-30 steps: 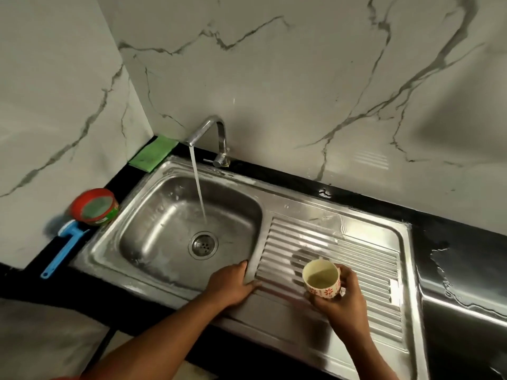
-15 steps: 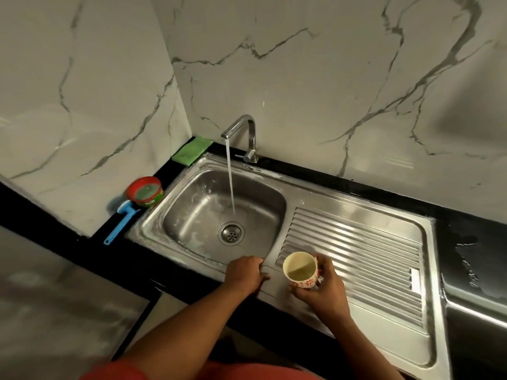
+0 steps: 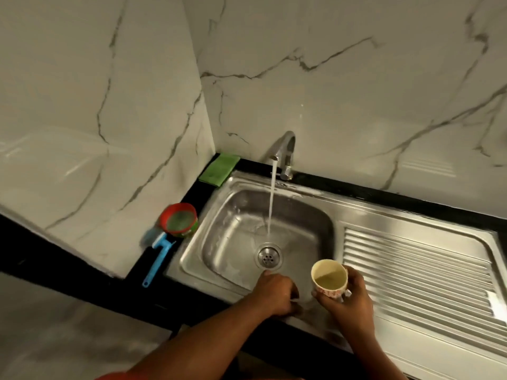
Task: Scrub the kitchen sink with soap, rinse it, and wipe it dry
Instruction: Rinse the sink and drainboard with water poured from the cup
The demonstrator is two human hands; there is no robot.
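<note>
Sink (image 3: pixel 219 242) sits in the black counter by the wall corner, tap (image 3: pixel 285 149) running into the basin. White soapy streaks show on the walls and rim, so scrubbing looks done and rinsing partway; drying not started. Left hand (image 3: pixel 277 294) is on the front rim, fingers bent together; can't tell if they hold anything. Right hand (image 3: pixel 354 300) has fingers wrapped round a cup (image 3: pixel 329 278) of water over the basin's near corner. Green pad (image 3: pixel 219 170) lies behind the sink.

Two bare forearms (image 3: pixel 208 333) come in from the bottom edge, each ending in a bare hand: the left hand (image 3: pixel 277 294) and the right hand (image 3: pixel 354 300). Low by the left arm shows a strip of red clothing (image 3: pixel 115 375), its cut unclear.
</note>
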